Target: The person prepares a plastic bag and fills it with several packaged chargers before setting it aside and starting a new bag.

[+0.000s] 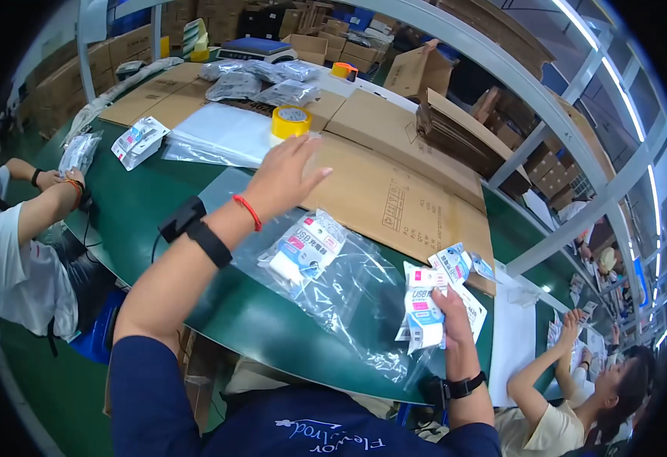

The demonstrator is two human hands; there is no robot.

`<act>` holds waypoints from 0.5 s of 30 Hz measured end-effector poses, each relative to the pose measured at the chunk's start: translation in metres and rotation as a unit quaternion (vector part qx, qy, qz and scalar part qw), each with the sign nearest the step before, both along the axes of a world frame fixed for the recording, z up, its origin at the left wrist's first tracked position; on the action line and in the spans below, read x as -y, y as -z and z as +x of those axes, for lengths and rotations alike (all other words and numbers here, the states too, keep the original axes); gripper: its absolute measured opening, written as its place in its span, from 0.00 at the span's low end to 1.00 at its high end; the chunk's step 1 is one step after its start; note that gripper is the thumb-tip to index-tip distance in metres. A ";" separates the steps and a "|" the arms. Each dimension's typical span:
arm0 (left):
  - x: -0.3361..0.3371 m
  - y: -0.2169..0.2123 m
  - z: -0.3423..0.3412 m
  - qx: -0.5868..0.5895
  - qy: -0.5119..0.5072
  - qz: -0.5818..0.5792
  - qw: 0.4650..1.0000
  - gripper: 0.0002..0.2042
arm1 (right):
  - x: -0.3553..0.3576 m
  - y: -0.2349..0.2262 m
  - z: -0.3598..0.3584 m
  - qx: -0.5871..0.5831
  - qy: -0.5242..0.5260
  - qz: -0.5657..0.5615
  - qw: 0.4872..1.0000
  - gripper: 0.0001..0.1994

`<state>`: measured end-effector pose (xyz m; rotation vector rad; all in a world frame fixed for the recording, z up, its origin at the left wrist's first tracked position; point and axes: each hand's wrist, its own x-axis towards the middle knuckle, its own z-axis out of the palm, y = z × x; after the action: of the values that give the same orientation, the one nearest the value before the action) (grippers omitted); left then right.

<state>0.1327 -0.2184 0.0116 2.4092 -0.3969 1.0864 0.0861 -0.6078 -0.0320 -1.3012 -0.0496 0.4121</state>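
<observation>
My left hand (pixel 291 174) reaches over the table with its fingers stretched out and the thumb apart, holding nothing. Its fingertips are close to a roll of yellow tape (pixel 291 122), and a red cord circles the wrist. Below that arm, a clear plastic bag (pixel 341 293) lies flat with several white, pink and blue retail packs (pixel 310 244) at its upper end. At the right, my right hand (pixel 457 320) grips several similar packs (pixel 423 305), thumb on top. More cards (pixel 455 263) fan out behind them; which of these the hand holds is partly hidden.
Flattened cardboard (pixel 379 186) covers the table's far side, with clear bags (pixel 215 133) and filled bags (pixel 265 80) on it. Another pack (pixel 139 142) stands at left. A grey metal frame (pixel 562 206) rises behind. Co-workers sit at left (pixel 28 266) and right (pixel 562 411).
</observation>
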 end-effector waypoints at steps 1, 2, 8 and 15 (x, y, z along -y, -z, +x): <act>-0.007 0.003 0.010 -0.021 -0.046 0.051 0.997 0.27 | -0.003 0.004 0.001 -0.010 -0.012 0.009 1.000 0.24; -0.015 0.006 0.019 -0.042 -0.091 0.101 0.990 0.27 | -0.005 0.007 0.002 -0.019 -0.022 0.018 0.999 0.25; -0.015 -0.017 0.070 -0.116 -0.132 0.187 0.966 0.30 | 0.004 0.016 0.011 -0.049 -0.052 0.117 0.991 0.28; 0.056 -0.050 0.117 -0.012 -0.119 0.345 0.931 0.31 | 0.011 0.023 0.016 -0.099 -0.095 0.160 0.978 0.29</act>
<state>0.2496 -0.2742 0.0617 3.1540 -0.5632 1.1523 0.1019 -0.6186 -0.0551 -0.9356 -0.0701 0.6671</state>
